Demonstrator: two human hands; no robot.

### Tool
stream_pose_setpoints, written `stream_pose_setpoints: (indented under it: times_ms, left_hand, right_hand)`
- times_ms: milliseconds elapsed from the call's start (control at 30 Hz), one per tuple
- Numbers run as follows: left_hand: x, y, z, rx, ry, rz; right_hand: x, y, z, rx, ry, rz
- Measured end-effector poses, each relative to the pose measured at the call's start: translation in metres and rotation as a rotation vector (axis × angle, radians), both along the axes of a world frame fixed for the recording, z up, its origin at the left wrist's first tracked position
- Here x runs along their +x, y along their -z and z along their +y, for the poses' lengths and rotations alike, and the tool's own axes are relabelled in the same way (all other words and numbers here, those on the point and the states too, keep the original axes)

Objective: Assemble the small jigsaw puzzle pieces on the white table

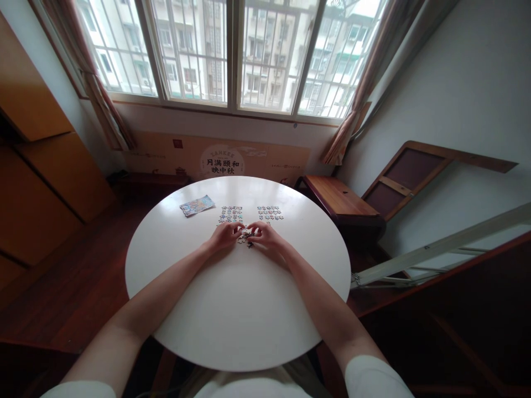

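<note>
My left hand (226, 235) and right hand (267, 236) meet just beyond the middle of the desk (232, 326), on the side toward its far edge. The fingers of both are drawn in narrow, tips pinched from either side onto a small clump of jigsaw pieces (245, 237). The clump lies flat on the desk top. Its longer run seems to go side to side, from one hand to the other, with a dark bit sticking out toward the near edge. It is too small for me to make out single pieces.

The desk is round, white and glossy, and picks up the light from the window. Nearer the far edge, two sets of pieces are laid out in tidy rows with gaps between them. The left set (231, 214) is just beyond my left fingers and the right set (269, 212) just beyond my right. Both are knobbly-edged, pale with coloured flecks. Toward the far left edge lies a colourful printed card (197, 205), rectangular, its long side slanting up to the right.

Behind the desk a brown cardboard panel (265, 160) leans on the wall under the window, with a pale round label reading 月满颐和 映中秋. A dark wooden bench (340, 202) stands off the far right edge.
</note>
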State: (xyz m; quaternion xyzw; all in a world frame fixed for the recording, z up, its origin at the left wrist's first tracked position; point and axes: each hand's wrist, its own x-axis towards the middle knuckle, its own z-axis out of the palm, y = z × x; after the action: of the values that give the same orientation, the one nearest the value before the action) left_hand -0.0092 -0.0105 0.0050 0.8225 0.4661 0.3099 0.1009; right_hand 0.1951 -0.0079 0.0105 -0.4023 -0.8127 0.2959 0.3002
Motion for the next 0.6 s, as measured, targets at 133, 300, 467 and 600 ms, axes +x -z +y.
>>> stream_pose_setpoints:
  times_ms: [133,300,467,600]
  left_hand:
    - [-0.0002,-0.0002,-0.0002,-0.009,0.002,-0.007]
    - [-0.0006,-0.0015,-0.0005,-0.023,0.01,-0.007]
    - [-0.0005,-0.0022,-0.0012,-0.027,0.004,0.02]
    - [0.0002,-0.0035,-0.0021,-0.032,-0.012,0.028]
  right_hand:
    - [-0.0004,0.002,0.0008,0.01,-0.01,0.012]
    - [-0.0007,0.002,0.0017,0.037,-0.01,0.032]
    - [-0.0026,0.0029,0.0034,0.03,0.026,0.063]
    - [-0.0037,0.0065,0.0061,0.011,0.058,0.116]
